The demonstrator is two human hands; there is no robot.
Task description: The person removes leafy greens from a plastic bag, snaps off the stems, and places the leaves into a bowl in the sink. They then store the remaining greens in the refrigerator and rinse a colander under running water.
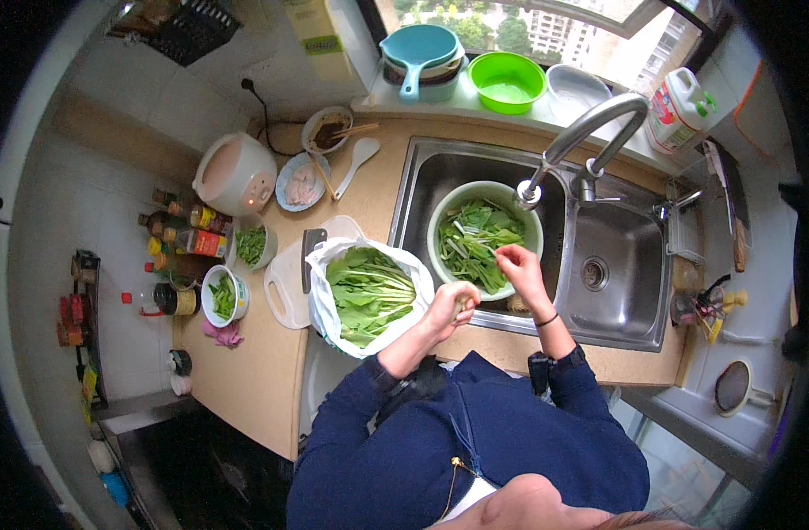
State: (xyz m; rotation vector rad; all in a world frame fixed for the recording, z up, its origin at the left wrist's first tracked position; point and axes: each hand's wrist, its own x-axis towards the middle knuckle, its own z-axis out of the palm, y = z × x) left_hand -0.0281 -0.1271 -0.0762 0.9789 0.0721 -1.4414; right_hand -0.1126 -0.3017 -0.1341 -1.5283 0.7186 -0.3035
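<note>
A pale green basin [537,242] stands in the left bowl of the steel sink, holding loose leafy greens [477,238]. Over its lower right rim is my right hand [522,271], thumb and fingers pinched on what looks like a pale green stem piece. My left hand [452,308] is curled between the basin and a white plastic bag [318,291]; something small and pale shows in its fist, too hidden to name. Long-stemmed leafy greens [371,291] fill the bag, which sits on the counter edge over a white cutting board [288,288]. A cleaver [308,262] lies beside it.
The faucet [557,146] arches over the sink, with the right sink bowl [616,265] beside it. At left stand a rice cooker [235,172], a plate of raw meat [303,182], a bowl of chopped greens [252,246], a tub of green pieces [225,298] and several bottles.
</note>
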